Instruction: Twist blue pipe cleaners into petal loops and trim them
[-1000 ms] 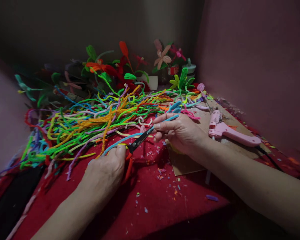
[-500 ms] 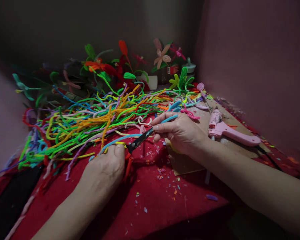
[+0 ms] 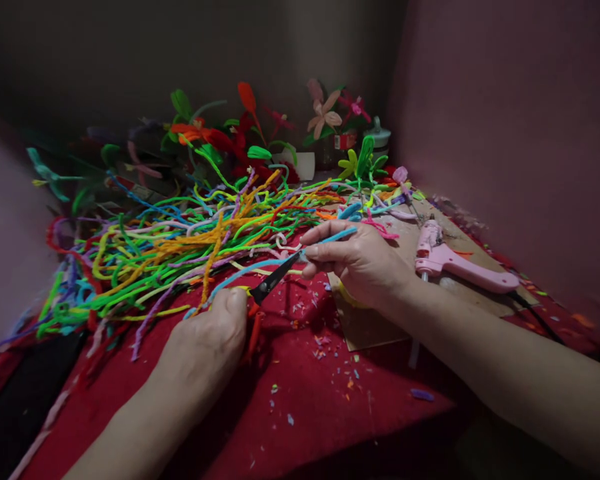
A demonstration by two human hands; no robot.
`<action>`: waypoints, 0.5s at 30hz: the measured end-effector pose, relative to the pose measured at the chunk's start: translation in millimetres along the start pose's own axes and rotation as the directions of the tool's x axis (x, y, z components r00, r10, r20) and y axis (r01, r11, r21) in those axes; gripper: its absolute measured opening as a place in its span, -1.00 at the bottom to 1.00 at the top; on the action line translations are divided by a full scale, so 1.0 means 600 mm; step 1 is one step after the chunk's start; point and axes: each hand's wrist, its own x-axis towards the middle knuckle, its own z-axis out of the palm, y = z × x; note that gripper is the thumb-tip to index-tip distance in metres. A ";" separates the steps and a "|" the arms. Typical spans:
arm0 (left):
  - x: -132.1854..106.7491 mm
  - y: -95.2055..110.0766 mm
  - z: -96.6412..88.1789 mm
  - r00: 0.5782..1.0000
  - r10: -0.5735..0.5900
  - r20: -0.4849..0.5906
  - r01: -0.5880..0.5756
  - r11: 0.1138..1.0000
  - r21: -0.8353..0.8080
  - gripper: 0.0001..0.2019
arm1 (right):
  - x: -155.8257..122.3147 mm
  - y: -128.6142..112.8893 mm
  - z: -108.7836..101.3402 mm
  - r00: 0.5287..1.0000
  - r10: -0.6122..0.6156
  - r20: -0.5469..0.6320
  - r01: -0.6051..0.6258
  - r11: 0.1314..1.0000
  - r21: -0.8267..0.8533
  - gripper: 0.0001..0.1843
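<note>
My left hand (image 3: 215, 333) is closed round the handles of a pair of scissors (image 3: 270, 281) with black blades and orange and yellow grips. The blades point up and right, and their tips meet a light blue pipe cleaner (image 3: 340, 235) at my right fingertips. My right hand (image 3: 360, 263) pinches this pipe cleaner between thumb and fingers, one end sticking out to the right. Its other part runs left over the scissors toward my left hand. Behind both hands lies a large heap of many-coloured pipe cleaners (image 3: 180, 247).
A pink glue gun (image 3: 465, 267) rests on a brown board (image 3: 375, 330) at the right, its cord trailing off. Pipe-cleaner flowers (image 3: 324, 115) stand along the back wall. Small fluff scraps (image 3: 325, 343) litter the red cloth (image 3: 330, 427). A black object (image 3: 30, 387) lies at the left.
The scissors' blades have shifted slightly left and down, and their tips now sit at the pipe cleaner by my right fingers. Both hands have otherwise hardly moved.
</note>
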 end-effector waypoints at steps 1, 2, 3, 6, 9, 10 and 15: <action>0.000 -0.001 0.002 1.000 0.000 -0.011 0.000 1.000 -0.005 -0.78 | 0.000 -0.001 -0.001 1.000 -0.014 -0.005 0.014 1.000 -0.011 -0.85; 0.001 -0.003 0.003 1.000 0.001 -0.023 -0.001 1.000 -0.015 -0.80 | 0.001 -0.002 -0.001 1.000 -0.029 -0.012 0.029 0.999 -0.025 -0.85; 0.001 -0.003 0.003 0.999 0.005 -0.040 -0.006 1.000 -0.028 -0.81 | 0.001 -0.002 -0.002 0.999 -0.041 -0.022 0.040 0.998 -0.041 -0.86; 0.002 -0.004 0.004 0.996 0.020 -0.087 -0.023 0.999 -0.037 -0.83 | 0.002 -0.003 -0.001 0.998 -0.057 -0.040 0.054 0.996 -0.074 -0.87; 0.001 -0.003 0.003 0.997 0.012 -0.082 -0.013 1.000 -0.010 -0.81 | 0.001 -0.003 0.002 0.998 -0.061 -0.028 0.058 0.994 -0.094 -0.87; 0.001 -0.003 0.003 0.998 0.005 -0.067 -0.005 1.000 -0.005 -0.80 | 0.000 -0.003 0.003 0.998 -0.065 -0.024 0.062 0.993 -0.103 -0.87; 0.000 -0.001 -0.002 0.999 -0.016 -0.033 0.017 0.999 0.035 -0.74 | -0.003 -0.001 0.004 0.995 -0.096 -0.013 0.093 0.983 -0.159 -0.87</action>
